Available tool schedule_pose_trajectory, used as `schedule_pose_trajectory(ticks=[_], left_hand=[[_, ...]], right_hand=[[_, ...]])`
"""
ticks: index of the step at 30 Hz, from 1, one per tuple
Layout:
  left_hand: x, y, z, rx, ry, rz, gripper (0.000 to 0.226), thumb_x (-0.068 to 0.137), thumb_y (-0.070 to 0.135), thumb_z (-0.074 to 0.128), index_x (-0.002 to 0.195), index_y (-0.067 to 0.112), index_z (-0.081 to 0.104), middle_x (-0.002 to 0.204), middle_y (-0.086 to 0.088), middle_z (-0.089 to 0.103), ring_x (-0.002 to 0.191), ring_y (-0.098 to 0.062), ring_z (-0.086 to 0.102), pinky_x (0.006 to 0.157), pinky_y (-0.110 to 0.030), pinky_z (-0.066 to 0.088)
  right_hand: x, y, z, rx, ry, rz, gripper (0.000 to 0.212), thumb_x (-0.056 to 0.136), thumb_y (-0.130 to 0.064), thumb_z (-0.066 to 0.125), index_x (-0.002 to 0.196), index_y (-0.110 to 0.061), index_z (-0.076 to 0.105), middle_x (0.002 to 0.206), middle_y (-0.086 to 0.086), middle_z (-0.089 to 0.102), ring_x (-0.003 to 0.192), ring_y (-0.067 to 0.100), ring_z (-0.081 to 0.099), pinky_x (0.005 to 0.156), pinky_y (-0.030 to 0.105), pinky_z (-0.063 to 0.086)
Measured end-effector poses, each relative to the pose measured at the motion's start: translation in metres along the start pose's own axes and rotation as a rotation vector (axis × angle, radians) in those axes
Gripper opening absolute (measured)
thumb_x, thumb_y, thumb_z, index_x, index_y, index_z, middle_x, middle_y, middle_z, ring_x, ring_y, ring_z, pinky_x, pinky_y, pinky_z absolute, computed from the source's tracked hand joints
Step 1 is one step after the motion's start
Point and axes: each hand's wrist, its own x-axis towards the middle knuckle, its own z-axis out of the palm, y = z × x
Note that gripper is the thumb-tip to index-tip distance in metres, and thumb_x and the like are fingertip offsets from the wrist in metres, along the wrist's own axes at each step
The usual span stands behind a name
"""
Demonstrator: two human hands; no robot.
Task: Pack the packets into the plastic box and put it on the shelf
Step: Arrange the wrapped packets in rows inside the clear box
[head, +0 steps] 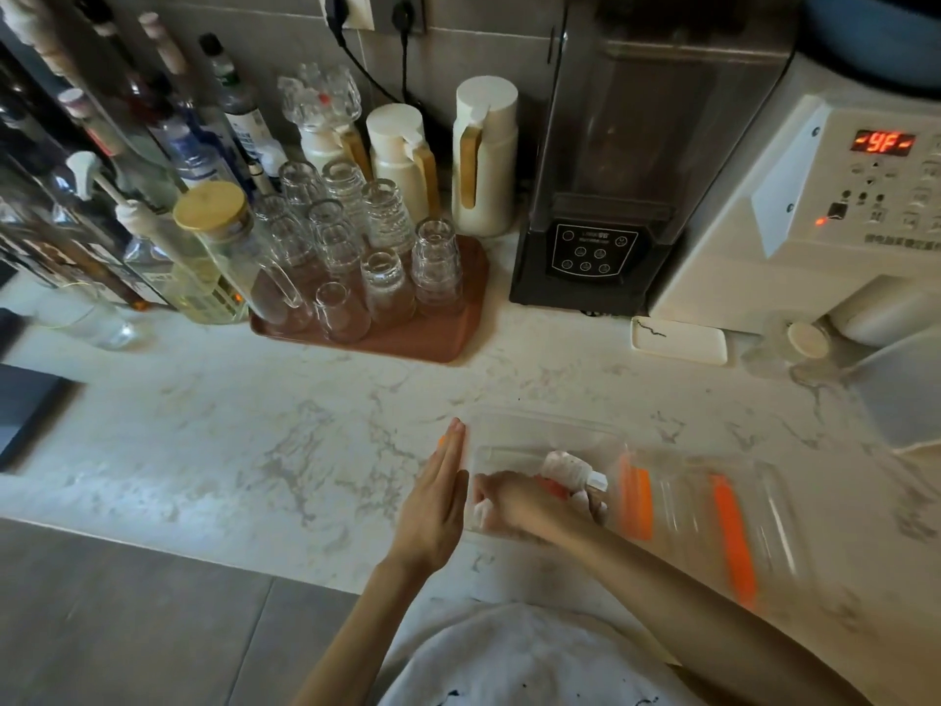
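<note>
A clear plastic box [534,430] sits on the marble counter near the front edge. My right hand [519,507] is inside it, fingers curled round white and red packets [570,471]. My left hand [438,496] lies flat with straight fingers against the box's left wall. To the right of the box lies its clear lid [713,527] with orange clips, blurred.
A brown tray [433,343] of upturned glasses stands behind, with bottles [153,196] to the left and white jugs [483,155] at the back. A black blender [611,196] and a white appliance [840,221] stand at the right. A small white dish [680,341] lies in front of them.
</note>
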Motion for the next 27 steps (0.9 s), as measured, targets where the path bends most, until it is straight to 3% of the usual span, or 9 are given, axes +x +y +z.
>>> schedule_pose_trajectory(ticks=[3,8,13,17,19,21,23,25,27], left_hand=[[-0.001,0.0,0.0,-0.005,0.007,0.024,0.055,0.11,0.01,0.037,0.161,0.014,0.016,0.168,0.009,0.01,0.158,-0.011,0.014,0.129,-0.026,0.015],[0.0,-0.001,0.001,-0.011,-0.003,0.019,0.055,0.109,0.023,0.032,0.161,0.016,0.016,0.168,0.011,0.009,0.158,-0.009,0.011,0.128,-0.025,0.014],[-0.001,0.0,0.003,-0.024,0.018,0.011,0.057,0.107,0.028,0.03,0.161,0.017,0.017,0.169,0.01,0.013,0.158,-0.008,0.015,0.128,-0.027,0.017],[0.0,-0.002,0.005,-0.038,0.02,-0.002,0.056,0.107,0.029,0.031,0.16,0.022,0.014,0.168,0.013,0.013,0.157,-0.004,0.014,0.128,-0.026,0.017],[0.0,-0.002,0.005,-0.043,0.023,-0.008,0.057,0.107,0.03,0.03,0.161,0.022,0.016,0.168,0.014,0.013,0.157,-0.003,0.013,0.128,-0.027,0.017],[0.0,-0.002,0.006,-0.048,0.029,-0.007,0.056,0.107,0.029,0.03,0.161,0.02,0.017,0.169,0.011,0.015,0.157,-0.004,0.014,0.129,-0.03,0.018],[0.0,-0.002,0.006,-0.049,0.032,-0.007,0.056,0.107,0.029,0.03,0.161,0.02,0.017,0.169,0.012,0.015,0.157,-0.004,0.014,0.129,-0.031,0.018],[0.0,-0.002,0.005,-0.043,0.032,-0.005,0.056,0.107,0.029,0.03,0.161,0.021,0.016,0.168,0.015,0.014,0.157,-0.003,0.014,0.128,-0.029,0.018],[0.0,-0.002,0.004,-0.049,0.025,0.002,0.056,0.107,0.028,0.03,0.16,0.023,0.014,0.168,0.014,0.013,0.157,-0.004,0.014,0.128,-0.029,0.017]], right_hand=[[-0.008,0.015,-0.006,0.062,-0.027,-0.03,0.017,0.083,-0.015,0.048,0.078,-0.027,0.058,0.088,-0.008,0.067,0.082,0.015,0.064,0.077,0.032,0.052],[-0.032,0.045,-0.021,0.217,0.265,-0.05,0.028,0.086,-0.026,0.065,0.112,-0.035,0.064,0.102,-0.006,0.07,0.085,0.01,0.062,0.067,0.022,0.049],[-0.053,0.071,-0.028,0.568,0.391,-0.06,0.019,0.093,-0.014,0.063,0.101,-0.031,0.066,0.097,-0.006,0.072,0.085,0.028,0.069,0.079,0.048,0.057],[-0.062,0.077,-0.029,0.945,0.236,0.0,0.053,0.09,0.012,0.044,0.104,-0.029,0.074,0.115,-0.005,0.072,0.107,0.01,0.067,0.09,0.028,0.055],[-0.064,0.076,-0.028,1.051,0.183,0.014,0.049,0.087,0.016,0.051,0.114,-0.019,0.072,0.116,0.001,0.072,0.105,0.01,0.069,0.086,0.023,0.056],[-0.063,0.074,-0.025,1.024,0.22,-0.003,0.036,0.087,0.006,0.065,0.116,-0.013,0.071,0.112,-0.002,0.073,0.101,0.006,0.069,0.085,0.019,0.055],[-0.062,0.071,-0.021,0.972,0.258,-0.022,0.009,0.091,-0.011,0.067,0.093,-0.015,0.075,0.083,-0.018,0.073,0.076,-0.004,0.067,0.07,0.016,0.051],[-0.056,0.072,-0.016,0.927,0.29,-0.001,0.026,0.093,-0.027,0.066,0.068,-0.019,0.065,0.056,-0.019,0.057,0.051,-0.003,0.053,0.056,0.016,0.04],[-0.052,0.069,-0.018,0.985,0.258,0.044,0.02,0.095,-0.027,0.063,0.08,-0.013,0.068,0.072,-0.01,0.065,0.06,0.005,0.064,0.057,0.018,0.049]])
